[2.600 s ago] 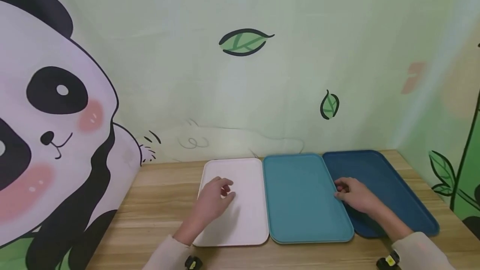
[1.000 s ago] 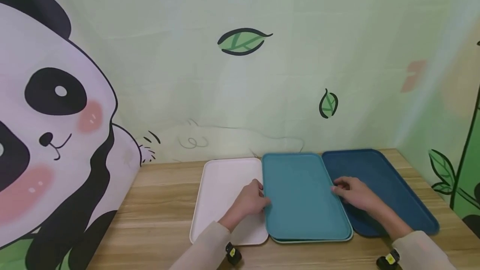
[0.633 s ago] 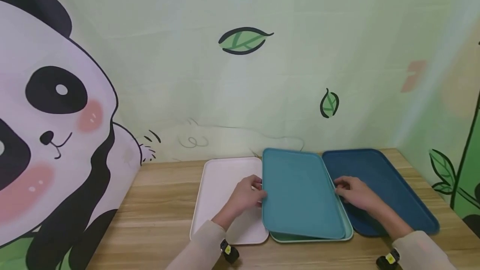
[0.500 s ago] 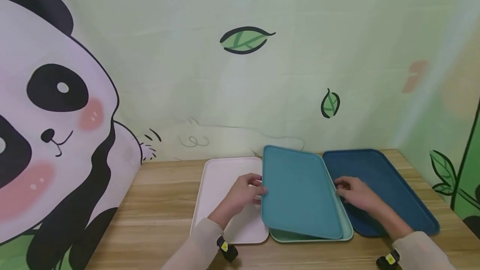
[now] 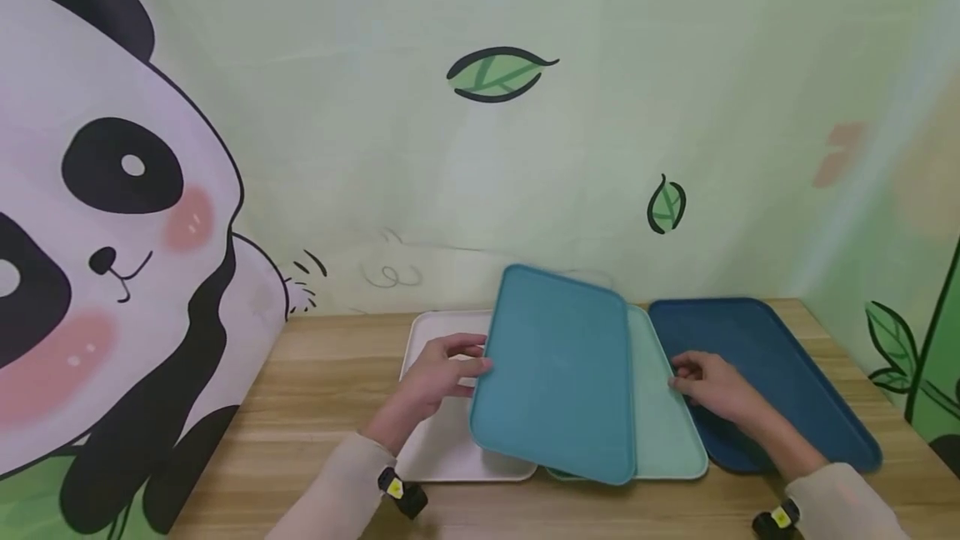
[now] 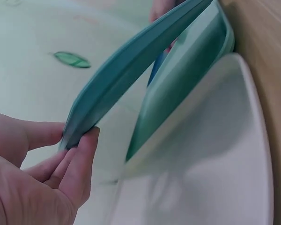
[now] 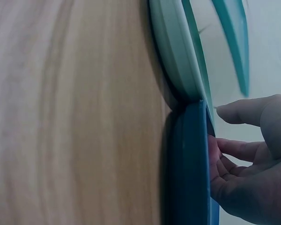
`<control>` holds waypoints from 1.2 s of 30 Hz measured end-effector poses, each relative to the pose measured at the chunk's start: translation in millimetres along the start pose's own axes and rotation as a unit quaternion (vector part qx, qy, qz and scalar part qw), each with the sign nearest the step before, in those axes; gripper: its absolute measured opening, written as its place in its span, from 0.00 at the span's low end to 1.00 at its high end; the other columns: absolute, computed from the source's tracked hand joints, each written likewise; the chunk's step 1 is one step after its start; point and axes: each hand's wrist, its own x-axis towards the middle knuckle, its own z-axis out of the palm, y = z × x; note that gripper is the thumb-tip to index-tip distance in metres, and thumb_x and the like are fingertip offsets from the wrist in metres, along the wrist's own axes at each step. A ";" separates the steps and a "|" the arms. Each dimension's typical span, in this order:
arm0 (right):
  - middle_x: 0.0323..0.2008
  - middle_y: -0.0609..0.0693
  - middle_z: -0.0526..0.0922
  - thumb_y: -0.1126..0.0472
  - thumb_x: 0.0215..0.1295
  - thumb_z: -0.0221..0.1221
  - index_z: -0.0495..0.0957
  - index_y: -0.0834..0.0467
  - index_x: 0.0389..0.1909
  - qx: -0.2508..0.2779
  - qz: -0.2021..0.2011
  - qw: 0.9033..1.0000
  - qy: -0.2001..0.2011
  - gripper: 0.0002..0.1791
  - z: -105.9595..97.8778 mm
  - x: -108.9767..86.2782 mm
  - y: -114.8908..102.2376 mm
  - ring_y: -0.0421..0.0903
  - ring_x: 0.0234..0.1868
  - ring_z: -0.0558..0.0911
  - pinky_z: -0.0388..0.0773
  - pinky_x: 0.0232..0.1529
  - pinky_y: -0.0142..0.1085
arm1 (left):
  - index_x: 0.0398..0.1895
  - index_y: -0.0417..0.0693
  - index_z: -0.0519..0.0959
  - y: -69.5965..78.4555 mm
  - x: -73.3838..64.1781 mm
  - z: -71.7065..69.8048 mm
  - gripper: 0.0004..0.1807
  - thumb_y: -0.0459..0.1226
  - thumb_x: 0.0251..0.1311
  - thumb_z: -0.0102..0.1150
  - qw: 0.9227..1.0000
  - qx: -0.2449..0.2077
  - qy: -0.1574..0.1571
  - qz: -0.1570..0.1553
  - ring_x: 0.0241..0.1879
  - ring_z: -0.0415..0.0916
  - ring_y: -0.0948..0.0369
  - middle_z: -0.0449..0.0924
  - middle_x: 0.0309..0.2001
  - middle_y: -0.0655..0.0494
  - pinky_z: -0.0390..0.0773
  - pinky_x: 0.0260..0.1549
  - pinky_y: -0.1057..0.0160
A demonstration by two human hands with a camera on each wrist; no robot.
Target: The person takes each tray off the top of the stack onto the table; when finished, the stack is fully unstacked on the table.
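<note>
My left hand (image 5: 435,377) pinches the left edge of a teal tray (image 5: 558,369) between thumb and fingers. That tray is raised and tilted, its right side over a mint-green tray (image 5: 663,407). Underneath on the left lies a white tray (image 5: 442,448), partly hidden. In the left wrist view the thumb and fingers of the left hand (image 6: 47,173) close on the teal rim. My right hand (image 5: 712,386) hovers over the navy tray (image 5: 795,407), fingers loosely bent, beside the mint tray's right edge. The right wrist view shows its thumb (image 7: 239,112) apart from the fingers.
The trays lie side by side on a wooden table (image 5: 322,382). Behind stands a green wall covering (image 5: 360,148) with a panda print (image 5: 97,215) at left and printed leaves. The navy tray's far right corner comes near the side wall.
My left hand came from above the white tray, took the teal tray's left edge, then lifted and drew it leftward, uncovering the mint-green tray. My right hand has stayed nearly still.
</note>
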 end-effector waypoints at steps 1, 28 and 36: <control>0.47 0.62 0.81 0.63 0.76 0.60 0.69 0.79 0.66 0.000 -0.002 1.000 0.001 0.27 -0.7 -0.1 -0.8 0.53 0.47 0.81 0.84 0.41 0.43 | 0.66 0.35 0.78 0.6 -2.2 -7.0 0.26 0.32 0.66 0.69 1.000 0.001 0.008 0.000 0.42 0.85 0.54 0.78 0.54 0.41 0.89 0.40 0.50; 0.46 0.61 0.80 0.63 0.76 0.61 0.70 0.79 0.65 -0.012 -0.003 1.000 0.011 0.27 4.0 -0.3 -0.5 0.51 0.44 0.81 0.84 0.40 0.42 | 0.81 0.36 0.60 -37.7 -81.9 -210.6 0.34 0.40 0.79 0.57 0.974 0.109 0.158 -0.119 0.63 0.75 0.44 0.66 0.73 0.32 0.80 0.59 0.43; 0.45 0.61 0.80 0.63 0.76 0.61 0.70 0.79 0.65 -0.013 -0.011 1.000 0.014 0.27 3.0 -0.8 -2.1 0.51 0.44 0.81 0.84 0.39 0.42 | 0.82 0.37 0.59 -49.5 -92.4 -242.7 0.35 0.42 0.79 0.56 0.962 0.131 0.187 -0.150 0.64 0.74 0.41 0.64 0.75 0.30 0.82 0.54 0.46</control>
